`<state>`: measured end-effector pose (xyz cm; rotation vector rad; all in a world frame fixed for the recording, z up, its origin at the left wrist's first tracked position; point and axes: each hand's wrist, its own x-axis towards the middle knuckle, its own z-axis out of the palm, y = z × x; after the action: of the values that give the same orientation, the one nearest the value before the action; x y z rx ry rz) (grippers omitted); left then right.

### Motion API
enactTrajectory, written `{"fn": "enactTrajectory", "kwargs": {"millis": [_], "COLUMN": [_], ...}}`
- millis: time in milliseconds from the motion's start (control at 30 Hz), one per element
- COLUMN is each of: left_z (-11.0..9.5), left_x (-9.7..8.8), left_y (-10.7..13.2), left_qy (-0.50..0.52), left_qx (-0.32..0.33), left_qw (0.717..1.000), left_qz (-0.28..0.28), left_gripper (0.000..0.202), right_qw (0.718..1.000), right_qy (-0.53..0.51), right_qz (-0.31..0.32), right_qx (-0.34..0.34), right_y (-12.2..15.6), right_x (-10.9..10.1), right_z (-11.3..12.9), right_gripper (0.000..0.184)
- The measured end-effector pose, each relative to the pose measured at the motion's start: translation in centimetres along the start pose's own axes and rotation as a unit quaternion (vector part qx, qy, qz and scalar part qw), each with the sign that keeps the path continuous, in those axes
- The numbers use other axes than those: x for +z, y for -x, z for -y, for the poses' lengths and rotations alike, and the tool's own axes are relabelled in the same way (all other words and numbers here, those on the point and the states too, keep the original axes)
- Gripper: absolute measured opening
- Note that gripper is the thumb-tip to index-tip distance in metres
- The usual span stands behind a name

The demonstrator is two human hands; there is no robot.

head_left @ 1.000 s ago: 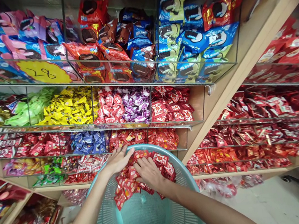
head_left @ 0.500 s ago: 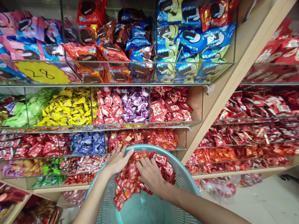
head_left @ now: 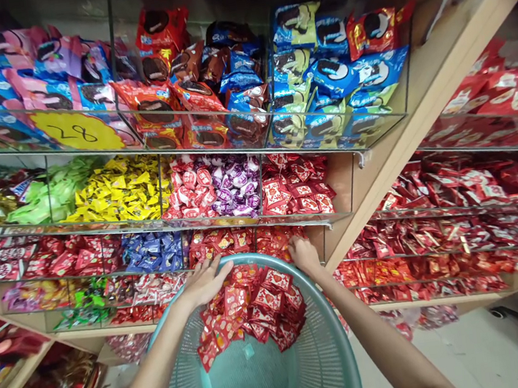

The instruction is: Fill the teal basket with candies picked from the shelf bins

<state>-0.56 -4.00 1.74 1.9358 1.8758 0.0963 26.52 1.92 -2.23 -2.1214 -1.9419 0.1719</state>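
My left hand point(head_left: 204, 284) rests over the far left rim of a teal plastic basket point(head_left: 334, 361), thumb on the inner side and fingers reaching past the edge. Inside the basket, small red candy packets point(head_left: 254, 308) lie heaped against the far wall. Just beyond the rim, my right hand point(head_left: 303, 254) is at a bin of red-orange wrapped candies point(head_left: 272, 241). Its fingers are curled, and whatever is in them is hidden.
Clear-walled shelf bins hold yellow packets point(head_left: 119, 189), purple-wrapped candies point(head_left: 238, 181) and blue packets point(head_left: 153, 251). Cookie packs point(head_left: 334, 74) fill the top row beside a yellow price tag point(head_left: 76, 131). A slanting wooden divider point(head_left: 386, 153) separates more red candy at right.
My right hand has left the packets in the basket and moved up and right, over the rim to the bin. My left hand stays at the rim.
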Motion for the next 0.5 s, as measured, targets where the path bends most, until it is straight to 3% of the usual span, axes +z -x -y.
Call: {"fn": "enactTrajectory", "kwargs": {"millis": [133,500], "left_z": [0.1,-0.4], "left_x": [0.0,-0.3], "left_y": [-0.1,0.3], "left_qy": [0.002,-0.004], "left_qx": [0.004,-0.008], "left_qw": [1.000,1.000], "left_qz": [-0.001,0.004], "left_gripper": [0.078,0.080], "right_qw": [0.994,0.987], "right_qy": [0.032,-0.032], "right_qz": [0.065,0.129], "right_qx": [0.077,0.095], "right_y": [-0.1,-0.5], "right_x": [1.1,1.7], "right_z": [-0.8,-1.1], "right_gripper": [0.039,0.030]}}
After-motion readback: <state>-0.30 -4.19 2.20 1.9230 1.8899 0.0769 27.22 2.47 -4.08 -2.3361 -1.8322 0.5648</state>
